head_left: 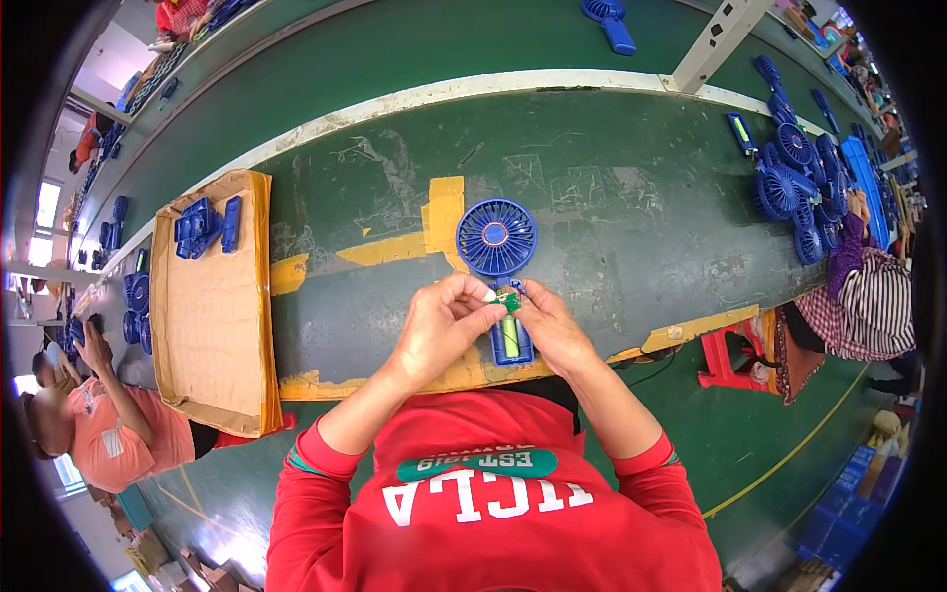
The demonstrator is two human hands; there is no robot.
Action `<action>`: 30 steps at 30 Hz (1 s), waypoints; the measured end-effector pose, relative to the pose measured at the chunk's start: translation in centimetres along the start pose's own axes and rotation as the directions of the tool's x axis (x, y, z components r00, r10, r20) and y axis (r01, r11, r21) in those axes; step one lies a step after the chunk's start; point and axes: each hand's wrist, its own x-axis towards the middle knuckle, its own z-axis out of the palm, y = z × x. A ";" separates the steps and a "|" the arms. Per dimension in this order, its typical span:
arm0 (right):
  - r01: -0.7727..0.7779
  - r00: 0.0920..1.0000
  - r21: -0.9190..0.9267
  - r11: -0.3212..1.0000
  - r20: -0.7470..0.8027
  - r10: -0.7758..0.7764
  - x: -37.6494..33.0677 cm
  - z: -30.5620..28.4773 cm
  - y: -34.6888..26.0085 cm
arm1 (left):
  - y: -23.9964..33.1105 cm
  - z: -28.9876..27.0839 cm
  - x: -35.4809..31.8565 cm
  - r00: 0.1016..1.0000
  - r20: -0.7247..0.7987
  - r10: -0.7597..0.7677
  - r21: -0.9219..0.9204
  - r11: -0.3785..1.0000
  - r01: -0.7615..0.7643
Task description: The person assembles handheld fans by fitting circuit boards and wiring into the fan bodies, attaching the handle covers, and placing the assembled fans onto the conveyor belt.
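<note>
A blue handheld fan [496, 237] lies on the green bench in front of me, its round grille away from me and its opened handle toward me. Inside the handle shows a light green battery cell [509, 337]. Over the upper part of the handle, a small green circuit board [508, 301] is pinched between both hands. My left hand [444, 321] grips its left side with thumb and forefinger. At its right edge are the closed fingers of my right hand [552, 326]. Fine details of the board are too small to make out.
To the left stands a shallow cardboard tray [212, 335] with blue plastic handle covers [200, 229]. A pile of blue fans [794, 178] lies at the far right. A metal post [715, 44] rises behind the bench. Co-workers sit at left and right; a red stool [730, 355] stands right.
</note>
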 end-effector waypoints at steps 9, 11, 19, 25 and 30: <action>-0.009 1.000 0.020 1.000 0.001 0.009 0.0 -0.1 -0.1 | -0.8 -0.5 0.5 0.989 0.140 -0.055 -0.266 0.960 0.091; -0.004 1.000 0.026 1.000 0.004 0.004 -0.2 0.0 -0.2 | -0.9 0.0 0.5 0.993 0.113 -0.042 -0.283 0.956 0.073; -0.009 1.000 0.047 0.999 0.003 0.009 -0.1 -0.3 -0.1 | -1.0 0.4 0.4 0.999 0.049 0.022 -0.186 0.982 -0.012; 0.001 1.000 0.061 0.998 0.004 -0.001 -0.1 -0.4 -0.3 | -0.9 0.0 0.6 0.988 0.154 0.016 -0.254 0.967 0.024; 0.004 0.999 -0.005 1.000 0.048 -0.003 -0.1 -0.5 -0.1 | -0.9 1.0 0.7 1.000 0.018 -0.008 -0.354 0.935 0.014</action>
